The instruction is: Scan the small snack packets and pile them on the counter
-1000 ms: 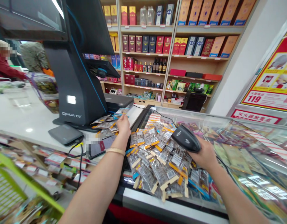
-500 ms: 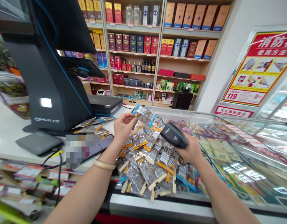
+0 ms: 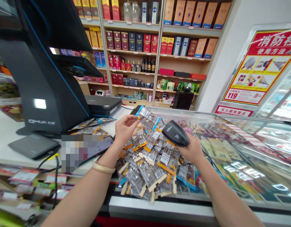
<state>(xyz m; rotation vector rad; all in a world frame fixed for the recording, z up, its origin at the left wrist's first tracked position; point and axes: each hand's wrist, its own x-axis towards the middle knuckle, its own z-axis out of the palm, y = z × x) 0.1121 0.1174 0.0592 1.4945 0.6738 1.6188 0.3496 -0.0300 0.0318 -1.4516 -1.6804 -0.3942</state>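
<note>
My left hand (image 3: 124, 130) pinches the near-left edge of a clear snack packet (image 3: 148, 118) with blue ends, tilted over the far side of a heap. My right hand (image 3: 193, 150) is wrapped round a black barcode scanner (image 3: 175, 133), whose head points left towards that packet. Beneath both hands lies the heap of small snack packets (image 3: 145, 171) with orange, cream and blue ends, piled on the glass counter. More packets (image 3: 90, 127) lie left of my left hand, by the till's base. Whether the scanner's light is on cannot be seen.
A black till (image 3: 48, 75) with screens stands on the white counter at left. Near it are a flat grey box (image 3: 33, 146), a partly blurred phone (image 3: 95, 148) and cables. A glass display case (image 3: 221, 151) extends right. Shelves of boxed bottles (image 3: 133, 41) stand behind.
The view has shifted slightly, so the surroundings sit further left. The blue-ended packet has dipped a little closer to the heap. Both hands keep their holds.
</note>
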